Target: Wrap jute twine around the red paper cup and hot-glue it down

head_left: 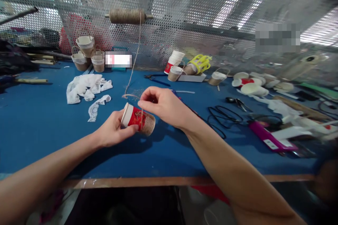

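Observation:
My left hand [113, 130] grips a red paper cup [137, 119] lying on its side above the blue table [39, 123]. The cup's base end is wound with brown twine. My right hand [165, 105] is closed just above the cup, pinching the twine strand [134, 59]. That strand runs up to a twine spool [126, 16] mounted on the perforated metal screen at the back.
White lace pieces [84, 89] lie at the left. Finished twine-wrapped cups with handles [87, 54] stand at the back left. More cups [175, 65], a yellow object [202, 63], scissors [237, 102], black cord [224, 116] and a purple tool [269, 137] lie to the right.

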`<state>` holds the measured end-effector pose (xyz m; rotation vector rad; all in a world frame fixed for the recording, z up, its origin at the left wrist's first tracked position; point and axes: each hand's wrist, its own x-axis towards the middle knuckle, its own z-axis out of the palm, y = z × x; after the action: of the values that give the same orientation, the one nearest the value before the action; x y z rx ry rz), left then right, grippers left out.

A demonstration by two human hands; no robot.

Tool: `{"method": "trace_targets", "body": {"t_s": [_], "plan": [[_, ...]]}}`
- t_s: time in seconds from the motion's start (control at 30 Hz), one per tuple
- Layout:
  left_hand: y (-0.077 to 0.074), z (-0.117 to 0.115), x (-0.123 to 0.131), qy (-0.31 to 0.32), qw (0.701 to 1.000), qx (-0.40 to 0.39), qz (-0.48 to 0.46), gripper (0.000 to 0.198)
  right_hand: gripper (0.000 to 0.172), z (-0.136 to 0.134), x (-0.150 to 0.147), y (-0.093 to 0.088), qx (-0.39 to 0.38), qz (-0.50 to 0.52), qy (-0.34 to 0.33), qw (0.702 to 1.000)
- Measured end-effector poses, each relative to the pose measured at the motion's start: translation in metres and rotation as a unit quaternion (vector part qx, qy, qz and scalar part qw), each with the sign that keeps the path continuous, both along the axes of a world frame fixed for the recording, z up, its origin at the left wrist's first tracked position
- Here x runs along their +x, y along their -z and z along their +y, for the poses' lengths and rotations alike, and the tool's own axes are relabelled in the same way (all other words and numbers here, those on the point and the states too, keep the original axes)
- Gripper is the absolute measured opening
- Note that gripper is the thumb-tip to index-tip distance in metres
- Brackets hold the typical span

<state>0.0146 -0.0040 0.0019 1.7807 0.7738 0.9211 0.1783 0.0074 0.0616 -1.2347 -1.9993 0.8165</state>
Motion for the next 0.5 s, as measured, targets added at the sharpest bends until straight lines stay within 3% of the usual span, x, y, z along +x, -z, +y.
{"method": "trace_targets", "body": {"t_s": [0.2,0.5], "plan": [[-0.002,-0.004,0.002,-0.001,0.993,-0.109,-0.036,0.017,0.014,-0.001,0.016,0.016,-0.05,0.143,0.052,0.987],[-0.001,-0.004,0.004,-0.019,0.977,-0.201,-0.063,0.014,0.013,-0.015,0.021,0.02,0.01,0.191,0.063,0.98]]}}
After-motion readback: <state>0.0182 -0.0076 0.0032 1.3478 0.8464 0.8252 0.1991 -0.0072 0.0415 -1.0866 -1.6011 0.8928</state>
